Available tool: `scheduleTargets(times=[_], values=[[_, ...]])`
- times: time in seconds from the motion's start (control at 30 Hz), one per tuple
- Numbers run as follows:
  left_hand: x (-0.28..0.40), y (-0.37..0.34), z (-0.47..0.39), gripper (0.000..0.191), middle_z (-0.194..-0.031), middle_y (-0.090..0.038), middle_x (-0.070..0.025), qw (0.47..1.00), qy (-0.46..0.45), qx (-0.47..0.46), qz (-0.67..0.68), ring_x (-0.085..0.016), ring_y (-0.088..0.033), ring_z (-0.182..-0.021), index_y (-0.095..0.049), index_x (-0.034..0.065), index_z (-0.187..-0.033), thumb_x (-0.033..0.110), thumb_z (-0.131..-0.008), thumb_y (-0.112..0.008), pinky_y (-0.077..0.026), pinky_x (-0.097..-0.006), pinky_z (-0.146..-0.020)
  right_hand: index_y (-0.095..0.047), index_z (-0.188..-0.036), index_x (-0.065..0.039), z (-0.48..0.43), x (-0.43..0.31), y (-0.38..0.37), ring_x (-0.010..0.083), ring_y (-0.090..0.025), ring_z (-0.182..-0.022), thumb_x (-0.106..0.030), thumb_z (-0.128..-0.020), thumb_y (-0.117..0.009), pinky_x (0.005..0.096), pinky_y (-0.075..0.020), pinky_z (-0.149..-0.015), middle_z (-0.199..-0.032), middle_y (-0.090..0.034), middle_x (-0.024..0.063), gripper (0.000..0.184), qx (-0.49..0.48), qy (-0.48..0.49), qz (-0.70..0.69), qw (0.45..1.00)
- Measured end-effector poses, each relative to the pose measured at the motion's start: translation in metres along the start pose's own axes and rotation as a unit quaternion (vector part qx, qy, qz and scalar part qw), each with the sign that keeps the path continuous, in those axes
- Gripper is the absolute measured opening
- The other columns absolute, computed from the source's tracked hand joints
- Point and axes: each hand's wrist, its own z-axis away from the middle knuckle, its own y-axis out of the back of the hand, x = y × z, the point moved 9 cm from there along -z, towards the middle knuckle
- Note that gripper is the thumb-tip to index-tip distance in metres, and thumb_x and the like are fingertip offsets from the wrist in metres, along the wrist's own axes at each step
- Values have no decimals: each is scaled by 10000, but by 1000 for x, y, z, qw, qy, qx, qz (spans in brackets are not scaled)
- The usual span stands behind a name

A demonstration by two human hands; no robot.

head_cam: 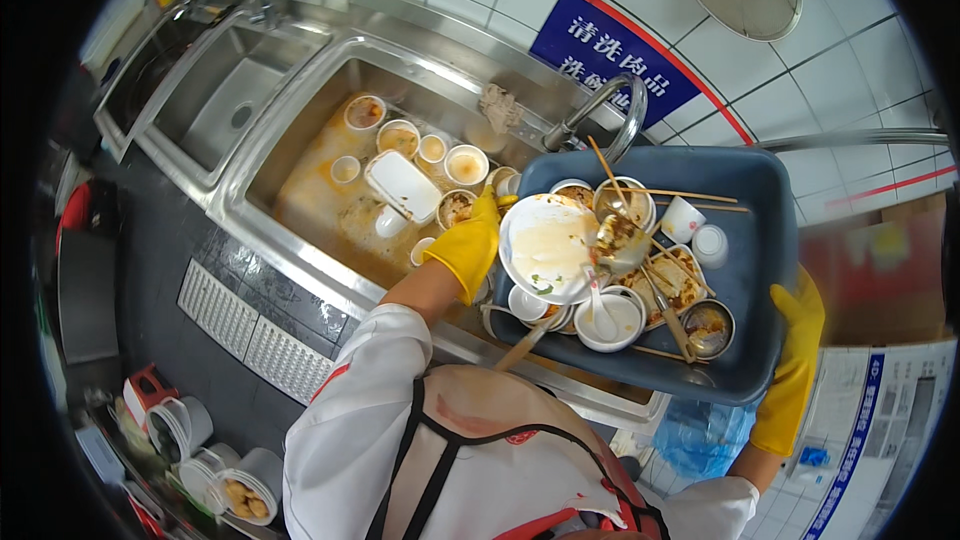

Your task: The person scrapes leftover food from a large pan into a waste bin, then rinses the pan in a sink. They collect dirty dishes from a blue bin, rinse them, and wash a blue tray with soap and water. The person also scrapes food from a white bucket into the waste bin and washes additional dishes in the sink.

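A blue-grey plastic tub (757, 240) rests tilted over the right part of the large steel sink (360, 52). It holds dirty dishes: a white plate (551, 244), white bowls (611, 319), a metal bowl (709, 330), a soup spoon, ladles and wooden chopsticks (660, 193). My right hand (796, 352), in a yellow rubber glove, grips the tub's right wall. My left hand (472, 236), gloved alike, is at the tub's left side beside the plate; its fingertips are partly hidden, so its hold is unclear. Bowls, cups and a white rectangular dish (405, 186) lie in the sink's murky orange water.
A curved faucet (634, 116) stands just behind the tub. A crumpled cloth (500, 109) lies on the sink's back ledge. Smaller sink basins (232, 97) adjoin at the left. White buckets (251, 487) stand at the lower left, and a blue plastic bag (701, 435) hangs below the tub.
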Motion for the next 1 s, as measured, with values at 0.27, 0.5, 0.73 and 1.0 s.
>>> scheduleTargets(times=[0.27, 0.5, 0.73, 1.0], values=[[-40, 31, -88, 497, -978, -780, -194, 996, 66, -61, 16, -345, -733, -827, -693, 6, -1113, 460, -1111, -489, -609, -434, -829, -575, -1434, 59, -12, -48, -88, 181, -721, -1067, 34, -866, -719, 278, -573, -951, -1232, -733, 143, 586, 46, -19, -11, 999], [-68, 20, -44, 410, -1212, -717, -218, 987, 41, -69, -143, -377, -685, -1074, -656, 16, -1282, 348, -1090, -511, -562, -469, -949, -613, -1417, 44, -21, -53, -104, 182, -714, -1081, 3, -851, -733, 275, -552, -972, -1215, -740, 122, 581, 73, -53, 80, 993], [21, 23, 27, 359, -1183, -701, -263, 727, -225, -23, -648, -432, -665, -1079, -657, 9, -1263, 277, -1040, -575, -545, -475, -934, -631, -1406, 33, -20, -56, -82, 197, -720, -1068, 7, -852, -734, 267, -543, -970, -1209, -742, 132, 564, 104, -31, 137, 985], [58, -103, 176, 436, -1220, -685, -277, 664, -443, -117, -591, -495, -620, -1131, -607, 27, -1388, 230, -1002, -605, -495, -528, -998, -633, -1418, 20, -11, -63, -84, 186, -704, -1067, 12, -858, -735, 268, -521, -983, -1239, -733, 124, 570, 94, -14, 171, 981]])
